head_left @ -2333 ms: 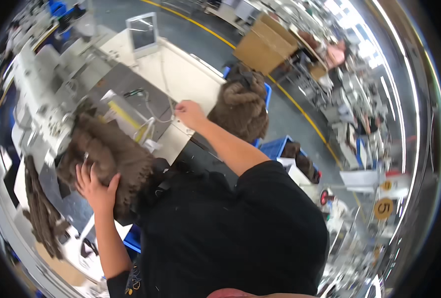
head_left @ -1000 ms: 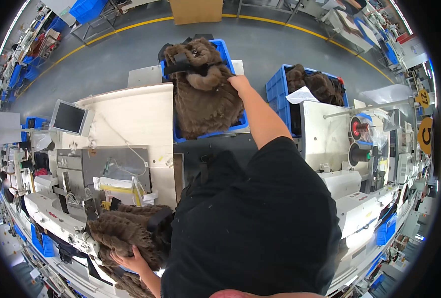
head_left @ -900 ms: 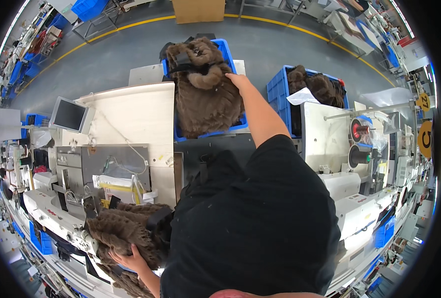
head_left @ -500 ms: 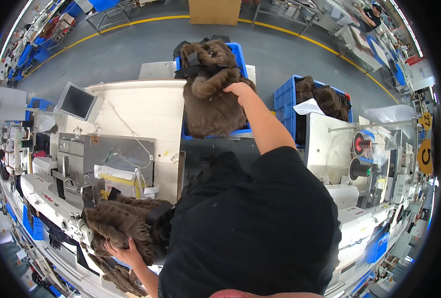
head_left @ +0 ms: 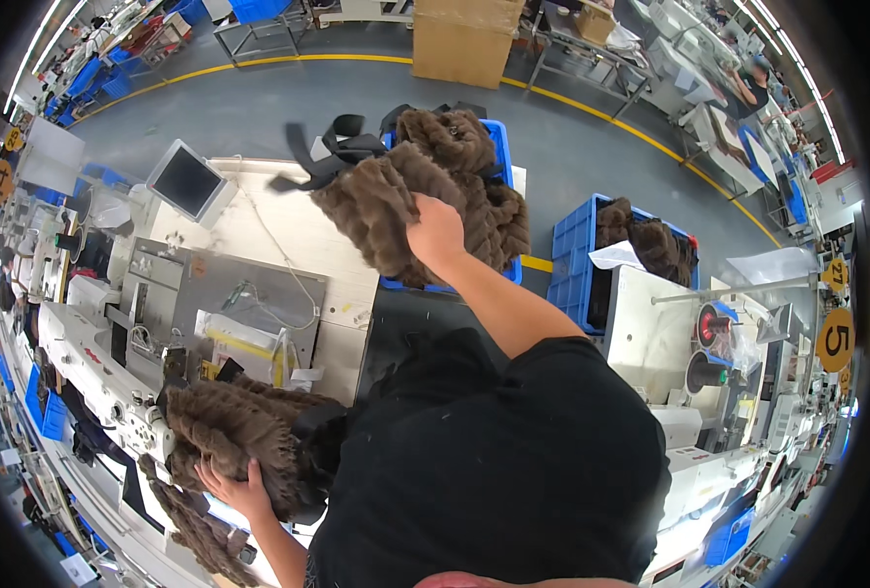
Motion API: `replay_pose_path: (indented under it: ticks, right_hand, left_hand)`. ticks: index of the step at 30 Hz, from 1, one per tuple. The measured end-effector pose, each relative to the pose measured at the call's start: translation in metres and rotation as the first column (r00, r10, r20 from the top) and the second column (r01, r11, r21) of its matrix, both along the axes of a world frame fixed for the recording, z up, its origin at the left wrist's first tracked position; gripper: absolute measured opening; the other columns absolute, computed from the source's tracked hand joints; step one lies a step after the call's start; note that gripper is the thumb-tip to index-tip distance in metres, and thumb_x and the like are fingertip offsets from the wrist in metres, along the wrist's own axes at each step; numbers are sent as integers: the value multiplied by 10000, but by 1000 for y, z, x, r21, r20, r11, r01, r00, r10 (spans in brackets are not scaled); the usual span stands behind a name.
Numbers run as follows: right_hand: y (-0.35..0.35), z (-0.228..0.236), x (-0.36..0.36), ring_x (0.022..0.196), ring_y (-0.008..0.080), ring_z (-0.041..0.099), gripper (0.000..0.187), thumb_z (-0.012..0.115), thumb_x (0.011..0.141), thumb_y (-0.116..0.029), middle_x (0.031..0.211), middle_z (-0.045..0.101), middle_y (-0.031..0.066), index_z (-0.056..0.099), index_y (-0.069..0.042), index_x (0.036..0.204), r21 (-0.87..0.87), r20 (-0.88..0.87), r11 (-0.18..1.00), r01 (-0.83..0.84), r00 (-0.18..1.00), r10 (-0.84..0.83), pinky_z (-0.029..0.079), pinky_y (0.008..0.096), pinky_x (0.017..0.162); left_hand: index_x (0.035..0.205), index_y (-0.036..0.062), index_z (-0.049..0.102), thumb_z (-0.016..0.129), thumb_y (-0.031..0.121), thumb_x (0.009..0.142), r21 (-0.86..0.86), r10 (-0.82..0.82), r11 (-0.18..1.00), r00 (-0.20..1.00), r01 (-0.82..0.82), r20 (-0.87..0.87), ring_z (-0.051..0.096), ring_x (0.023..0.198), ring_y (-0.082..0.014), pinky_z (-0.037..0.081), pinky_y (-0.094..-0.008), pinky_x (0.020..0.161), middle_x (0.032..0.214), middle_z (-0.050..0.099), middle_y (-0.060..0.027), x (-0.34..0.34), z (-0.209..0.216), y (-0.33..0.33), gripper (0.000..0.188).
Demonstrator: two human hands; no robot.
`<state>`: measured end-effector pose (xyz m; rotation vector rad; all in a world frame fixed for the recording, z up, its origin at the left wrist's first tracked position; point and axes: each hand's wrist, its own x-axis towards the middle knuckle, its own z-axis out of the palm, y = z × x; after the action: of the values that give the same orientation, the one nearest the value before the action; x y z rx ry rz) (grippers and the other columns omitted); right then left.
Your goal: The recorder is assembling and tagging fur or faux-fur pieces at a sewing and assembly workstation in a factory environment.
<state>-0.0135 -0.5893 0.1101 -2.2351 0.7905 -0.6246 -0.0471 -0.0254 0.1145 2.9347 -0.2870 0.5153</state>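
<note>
Ahead of me, my right hand (head_left: 436,233) is closed on the edge of a brown fur piece (head_left: 371,211) with black straps. The piece is lifted over the rim of a blue crate (head_left: 501,147). More brown fur (head_left: 498,211) fills that crate beneath it. At the lower left, my left hand (head_left: 239,495) lies with spread fingers on another brown fur piece (head_left: 234,426), which sits beside a white sewing machine (head_left: 101,377). Black fabric (head_left: 319,441) adjoins this second piece, near my body.
A pale worktable (head_left: 342,343) carries a small screen (head_left: 190,184), a cable and a clear yellow-edged packet (head_left: 244,348). At right, another blue crate (head_left: 574,255) holds brown fur. Next to it is a machine table with thread spools (head_left: 707,372). A cardboard box (head_left: 464,44) stands across the aisle.
My right hand has moved left and toward me, pulling a fur piece up from the crate, its black straps swinging left. My left hand stays on the other fur. The view has shifted slightly.
</note>
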Motion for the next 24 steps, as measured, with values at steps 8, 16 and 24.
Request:
replay_pose_path:
  ticks: [8,16,24]
  right_hand:
    - [-21,3,-28,950,408,635,341,615,779,-84,988,685,195,686,-93,1113,-49,151,987,154,978,-145,517,473,818]
    - [-38,-36,-38,837,310,658,413,636,745,-148,910,668,102,646,-63,1149,-578,-200,813,-61,977,-68,540,428,702]
    - [-18,-90,-47,1053,353,650,353,565,854,-285,1077,688,205,711,-6,1012,-217,-564,906,-362,804,187,473,480,986]
  left_hand:
    - [1400,17,451,771,488,742,-8,-9,1000,1000,9,-7,316,1426,-413,262,-572,1143,1467,449,-162,0,1,1,871]
    - [1376,18,466,765,499,746,-7,-7,1000,1000,7,-10,321,1415,-433,249,-577,1150,1454,461,-167,0,4,1,847]
    - [1367,17,472,758,496,761,-28,-38,999,999,39,29,324,1405,-445,246,-596,1143,1458,449,-190,3,-8,9,824]
